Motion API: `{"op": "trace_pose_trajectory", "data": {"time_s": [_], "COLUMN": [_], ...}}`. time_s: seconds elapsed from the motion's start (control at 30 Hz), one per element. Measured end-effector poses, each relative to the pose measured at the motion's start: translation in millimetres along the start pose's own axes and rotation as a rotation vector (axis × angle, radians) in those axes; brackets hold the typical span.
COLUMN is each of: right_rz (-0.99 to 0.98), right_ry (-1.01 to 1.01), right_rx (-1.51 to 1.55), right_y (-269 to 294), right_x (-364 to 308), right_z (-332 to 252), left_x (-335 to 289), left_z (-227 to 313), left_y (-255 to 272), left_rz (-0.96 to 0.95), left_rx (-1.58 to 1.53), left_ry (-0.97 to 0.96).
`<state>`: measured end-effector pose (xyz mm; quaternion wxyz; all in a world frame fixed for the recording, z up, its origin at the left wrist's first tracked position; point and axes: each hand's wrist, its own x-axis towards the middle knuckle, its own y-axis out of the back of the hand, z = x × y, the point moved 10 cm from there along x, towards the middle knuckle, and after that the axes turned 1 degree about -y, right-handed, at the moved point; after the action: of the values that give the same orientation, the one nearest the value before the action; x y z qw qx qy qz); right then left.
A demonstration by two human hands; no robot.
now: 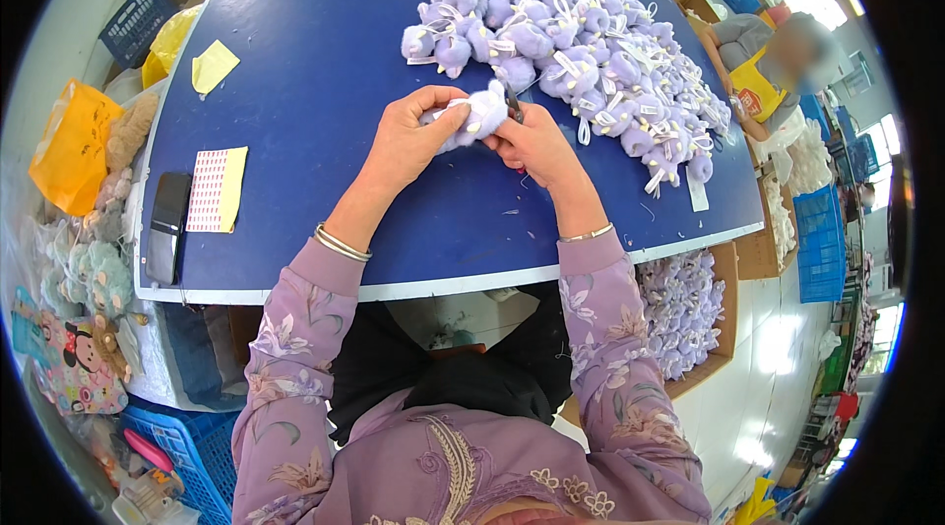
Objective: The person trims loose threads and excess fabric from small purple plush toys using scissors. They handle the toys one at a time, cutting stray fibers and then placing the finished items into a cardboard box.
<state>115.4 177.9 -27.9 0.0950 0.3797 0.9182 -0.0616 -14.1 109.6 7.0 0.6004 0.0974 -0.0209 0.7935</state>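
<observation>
Your left hand (409,136) wraps the body of one purple plush toy (479,115), fingers curled over the top and thumb under, so the toy sits lifted just off the blue tabletop (315,72) and turned toward you. Your right hand (536,143) is closed around a small dark tool (514,104), likely snips or a tagging tool, though too little of it shows to tell; its tip meets the toy's right side. Both hands are full, neither spread. Holding the toy close to the near edge keeps it under your eyes and your forearms braced on the tabletop. The heap of purple plush toys (576,48) lies just beyond your hands and to the right, within easy reach of the right hand, most with white tags trailing. A cardboard box (733,259) of more purple toys stands below the tabletop edge at your right, low enough to take things dropped off the side. To your left, well apart from the work, lie a sheet of small stickers (217,188), a dark phone-like slab (167,227) and a yellow paper scrap (214,65), set aside out of the way. Another person (763,62) sits at the far right edge of the tabletop.
</observation>
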Motion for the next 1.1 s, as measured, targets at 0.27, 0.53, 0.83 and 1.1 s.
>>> {"op": "trace_pose_trajectory", "data": {"time_s": [0.27,0.53,0.83,1.1], "right_rz": [-0.36,0.321,-0.043,0.063], "right_ry": [0.916,0.33,0.371,0.43], "right_rx": [0.752,0.05,-0.349,-0.472], "right_y": [85.9,60.6,-37.6,-31.1], "right_x": [-92.6,-31.7,-24.0,-20.7], "right_z": [-113.7,-57.9,-48.4,-44.7], "left_x": [4.8,2.4,-0.1,-1.5], "left_z": [-27.9,-31.7,-36.3,-29.4], "left_y": [6.6,-10.8,-11.0,-10.1], "left_rz": [0.008,-0.023,-0.048,-0.02], "left_rx": [-0.364,-0.617,-0.534,-0.429], "left_ry": [0.178,0.334,0.331,0.284]}}
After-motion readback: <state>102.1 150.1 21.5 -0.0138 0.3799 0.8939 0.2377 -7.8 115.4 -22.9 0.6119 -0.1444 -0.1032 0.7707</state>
